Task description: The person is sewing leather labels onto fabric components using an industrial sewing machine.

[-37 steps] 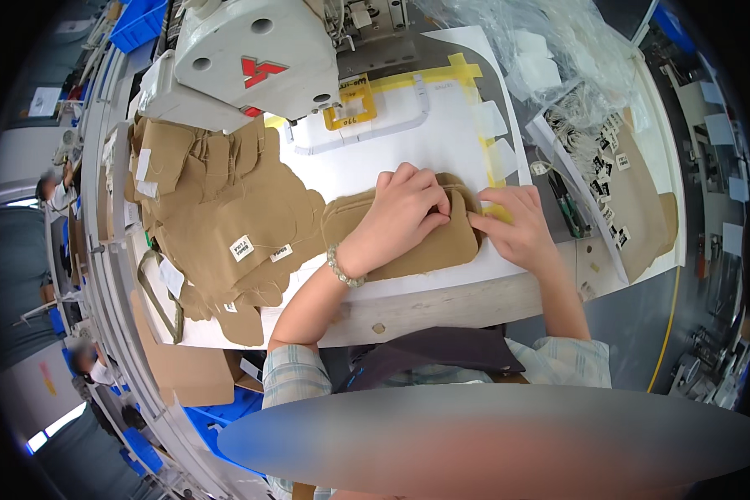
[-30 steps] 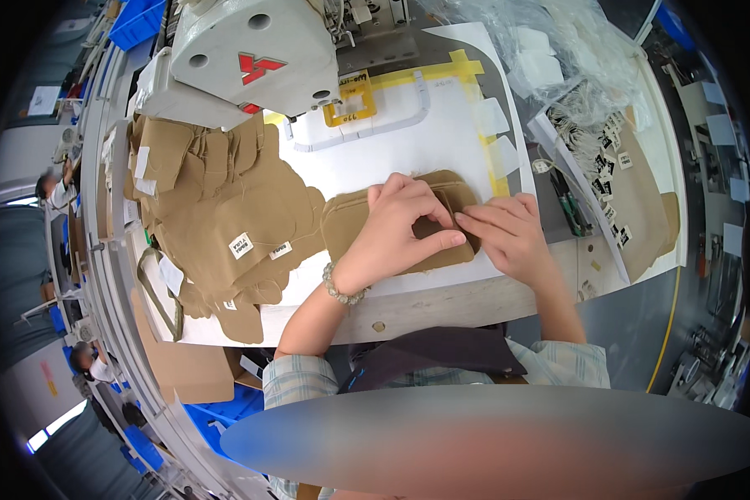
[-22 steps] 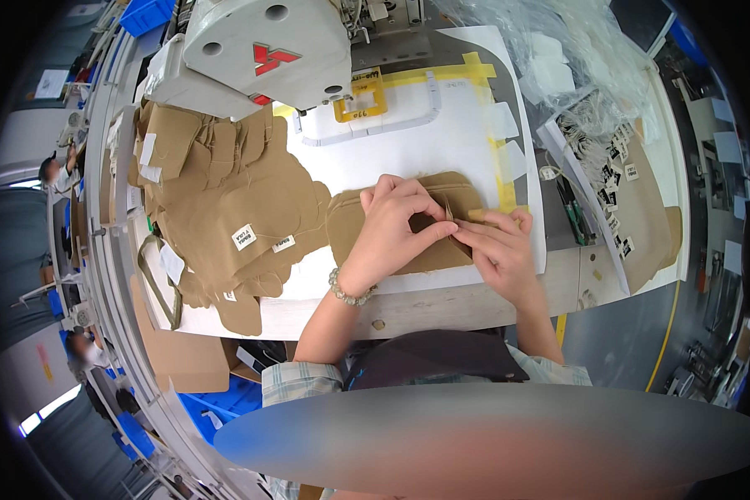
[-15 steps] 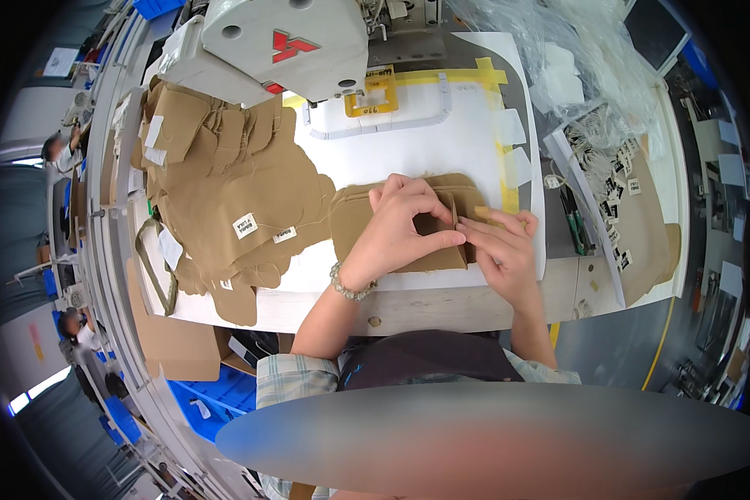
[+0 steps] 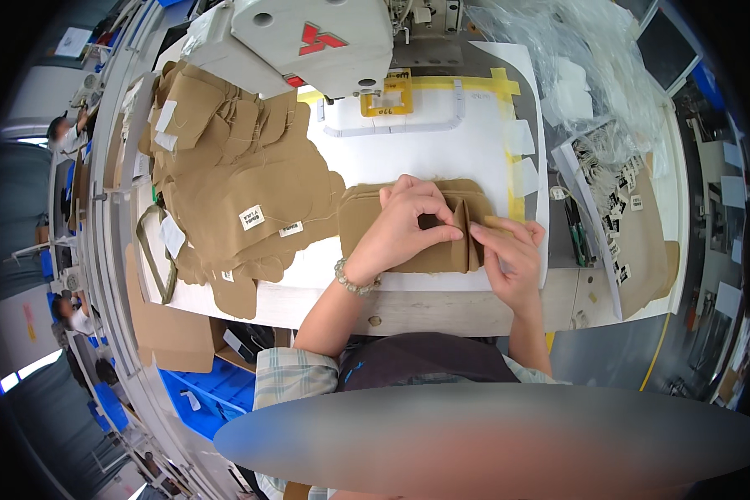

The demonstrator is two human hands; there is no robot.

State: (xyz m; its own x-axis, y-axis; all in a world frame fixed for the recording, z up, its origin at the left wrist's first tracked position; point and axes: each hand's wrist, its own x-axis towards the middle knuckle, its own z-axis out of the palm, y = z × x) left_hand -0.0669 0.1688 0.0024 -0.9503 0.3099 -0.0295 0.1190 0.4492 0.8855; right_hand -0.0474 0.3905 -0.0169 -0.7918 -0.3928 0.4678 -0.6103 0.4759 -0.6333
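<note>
A stack of brown fabric pieces (image 5: 358, 218) with rounded corners lies on the white sheet in front of me. My left hand (image 5: 402, 223) reaches across it, thumb and fingers pinching the upright edge of a folded-up piece. At the stack's right side, my right hand (image 5: 512, 260) has its fingertips against another raised fabric edge, just right of my left thumb. Its fingers are bent around that edge, though the exact grip is partly hidden. Between the hands the raised plies stand up like narrow folds.
A white sewing machine head (image 5: 308, 52) overhangs the table's far side, near a yellow card (image 5: 398, 93). A loose pile of brown fabric pieces (image 5: 283, 179) with white labels lies left. Right are small labels (image 5: 621, 221), clear plastic (image 5: 558, 62) and green-handled tools (image 5: 577, 235). A blue crate (image 5: 212, 392) stands below left.
My fingertips, which met at one raised edge, have drawn slightly apart. A second fold now stands beside the first. The whole view has shifted a little.
</note>
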